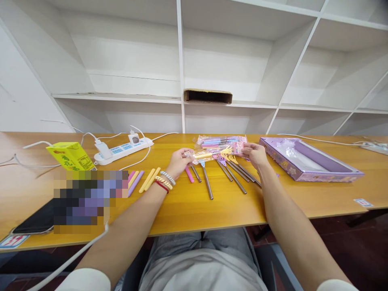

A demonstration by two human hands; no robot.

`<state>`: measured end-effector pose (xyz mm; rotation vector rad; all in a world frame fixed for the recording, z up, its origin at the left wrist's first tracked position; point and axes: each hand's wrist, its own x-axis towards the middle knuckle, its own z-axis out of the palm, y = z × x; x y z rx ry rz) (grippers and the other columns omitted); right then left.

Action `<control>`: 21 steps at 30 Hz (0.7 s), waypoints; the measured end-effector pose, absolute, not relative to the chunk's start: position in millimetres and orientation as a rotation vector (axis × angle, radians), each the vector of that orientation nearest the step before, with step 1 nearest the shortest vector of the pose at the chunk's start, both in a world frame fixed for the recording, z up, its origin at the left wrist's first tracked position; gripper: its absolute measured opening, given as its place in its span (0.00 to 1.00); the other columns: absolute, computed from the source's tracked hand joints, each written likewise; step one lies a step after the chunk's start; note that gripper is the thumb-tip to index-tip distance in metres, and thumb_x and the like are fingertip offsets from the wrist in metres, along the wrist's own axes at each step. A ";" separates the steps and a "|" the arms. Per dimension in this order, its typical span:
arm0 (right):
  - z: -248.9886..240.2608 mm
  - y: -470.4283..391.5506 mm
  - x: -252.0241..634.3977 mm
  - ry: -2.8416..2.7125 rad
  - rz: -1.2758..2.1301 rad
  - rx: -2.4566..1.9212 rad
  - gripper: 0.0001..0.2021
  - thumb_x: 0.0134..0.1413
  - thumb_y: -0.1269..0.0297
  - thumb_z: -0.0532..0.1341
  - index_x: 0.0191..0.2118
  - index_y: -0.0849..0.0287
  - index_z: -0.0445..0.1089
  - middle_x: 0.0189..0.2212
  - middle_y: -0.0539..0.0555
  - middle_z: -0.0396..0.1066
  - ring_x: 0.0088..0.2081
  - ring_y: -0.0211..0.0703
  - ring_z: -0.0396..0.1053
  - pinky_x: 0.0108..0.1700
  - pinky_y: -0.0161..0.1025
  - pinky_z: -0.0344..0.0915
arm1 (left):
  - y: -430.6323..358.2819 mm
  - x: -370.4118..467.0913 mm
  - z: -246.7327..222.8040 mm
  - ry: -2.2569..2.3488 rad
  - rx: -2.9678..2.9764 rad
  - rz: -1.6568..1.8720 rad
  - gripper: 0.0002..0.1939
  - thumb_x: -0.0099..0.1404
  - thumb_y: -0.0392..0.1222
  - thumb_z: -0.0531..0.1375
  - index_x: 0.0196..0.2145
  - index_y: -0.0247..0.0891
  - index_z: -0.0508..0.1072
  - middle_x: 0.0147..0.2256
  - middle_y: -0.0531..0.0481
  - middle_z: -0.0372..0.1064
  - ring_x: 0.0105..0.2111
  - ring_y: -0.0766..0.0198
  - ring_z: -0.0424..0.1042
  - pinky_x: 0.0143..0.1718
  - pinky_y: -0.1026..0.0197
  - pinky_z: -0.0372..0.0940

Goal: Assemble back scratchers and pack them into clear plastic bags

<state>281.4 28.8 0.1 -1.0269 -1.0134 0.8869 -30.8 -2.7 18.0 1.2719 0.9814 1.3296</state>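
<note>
Between my hands is a clear plastic packet with a yellow back scratcher (209, 154) in it. The fingers of my left hand (181, 158) are closed on its left end, at the yellow handle. My right hand (254, 153) pinches the packet's right end, beyond the claw-shaped head. Just behind it lies a pile of other wrapped back scratchers (220, 141). Below, on the table, are several loose metal rods with claw heads, among them a blue-headed back scratcher (208, 182) and a purple-headed back scratcher (233, 178). A pink handle (189, 174) lies by my left hand.
Yellow handles (150, 180) and a purple handle (136, 184) lie left of my wrist. Further left are a power strip (124, 150), a yellow carton (71, 155) and a black phone (36, 218). A purple box (315, 173) stands at right on the table (182, 218), before white shelves (230, 60).
</note>
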 end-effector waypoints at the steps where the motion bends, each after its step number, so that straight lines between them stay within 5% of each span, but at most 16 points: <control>1: 0.1 28.8 281.6 -0.999 0.885 -1.041 0.13 0.29 0.74 0.68 0.29 0.64 0.71 0.24 0.51 0.72 0.26 0.41 0.73 0.33 0.37 0.75 | -2.6 -30.8 17.6 0.983 1.279 1.327 0.16 0.45 0.31 0.64 0.35 0.32 0.70 0.22 0.53 0.68 0.21 0.69 0.67 0.22 0.66 0.62; 6: 4.1 25.1 280.2 -0.997 0.871 -1.121 0.14 0.27 0.74 0.68 0.28 0.64 0.70 0.22 0.51 0.71 0.25 0.41 0.72 0.28 0.37 0.74 | -1.4 -31.2 16.0 0.984 1.305 1.319 0.17 0.45 0.32 0.65 0.35 0.33 0.71 0.22 0.53 0.68 0.20 0.69 0.67 0.22 0.66 0.62; 16: 8.2 24.3 276.1 -1.114 0.955 -1.090 0.13 0.40 0.58 0.62 0.34 0.60 0.71 0.29 0.53 0.72 0.28 0.41 0.71 0.22 0.36 0.71 | -2.5 -31.1 16.6 0.986 1.301 1.307 0.17 0.45 0.31 0.65 0.36 0.32 0.71 0.23 0.53 0.68 0.20 0.68 0.67 0.23 0.65 0.63; 21: 7.2 23.4 273.1 -1.170 0.861 -1.133 0.12 0.34 0.65 0.67 0.30 0.61 0.70 0.26 0.51 0.71 0.25 0.38 0.69 0.23 0.34 0.70 | -3.8 -30.5 17.8 0.984 1.299 1.299 0.16 0.46 0.31 0.65 0.36 0.32 0.71 0.22 0.53 0.67 0.20 0.69 0.67 0.23 0.66 0.63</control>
